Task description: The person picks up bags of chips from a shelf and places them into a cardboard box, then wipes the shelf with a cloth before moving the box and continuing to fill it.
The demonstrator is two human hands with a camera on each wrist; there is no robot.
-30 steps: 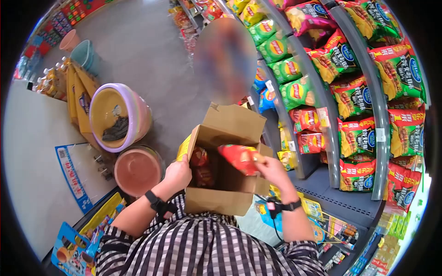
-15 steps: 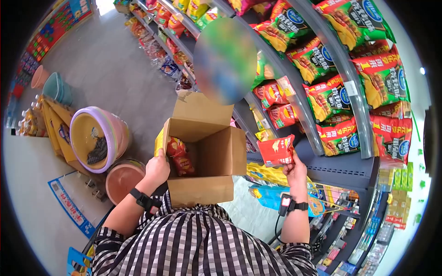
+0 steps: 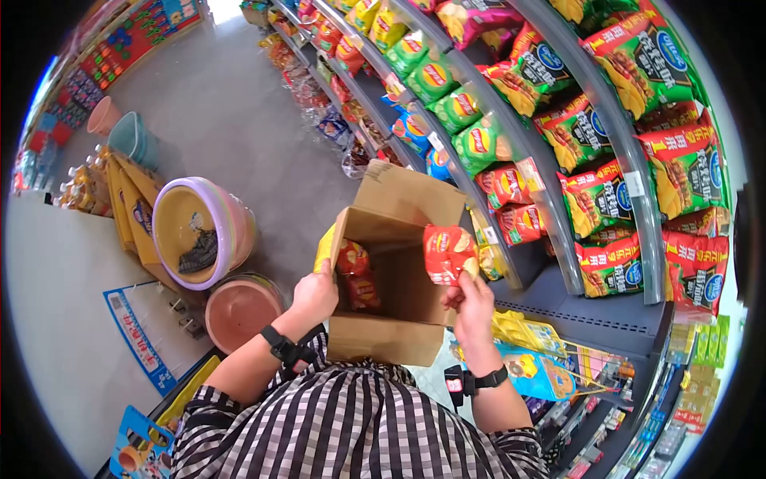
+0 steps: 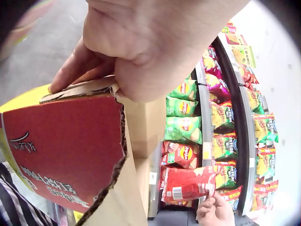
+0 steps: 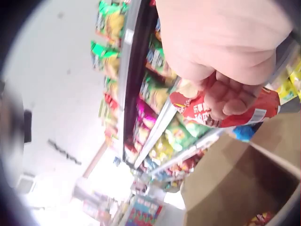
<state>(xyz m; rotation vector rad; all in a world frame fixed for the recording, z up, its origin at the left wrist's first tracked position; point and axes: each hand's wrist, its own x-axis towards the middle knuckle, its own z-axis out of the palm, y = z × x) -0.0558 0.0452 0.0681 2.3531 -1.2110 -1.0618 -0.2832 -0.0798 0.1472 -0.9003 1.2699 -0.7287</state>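
Note:
An open cardboard box (image 3: 391,337) stands in front of the body, with red chip bags (image 3: 358,275) lying inside at its left. The left hand (image 3: 316,297) grips the box's left wall, and in the left wrist view its fingers curl over the cardboard edge. Pinched in the right hand (image 3: 472,310) is a red chip bag (image 3: 450,254), held upright over the box's right edge. In the right wrist view the fingers curl against that red bag (image 5: 263,109).
Curved shelves (image 3: 634,185) full of green, red and yellow chip bags rise at the right. Nested tubs (image 3: 242,311) and a purple-rimmed basket (image 3: 163,231) stand at the left. A blue hanging display (image 3: 536,375) is beside the right forearm.
The right hand first carried its red bag out of the box to the right, then brought it back to the box's right edge. The left hand has kept hold of the box wall.

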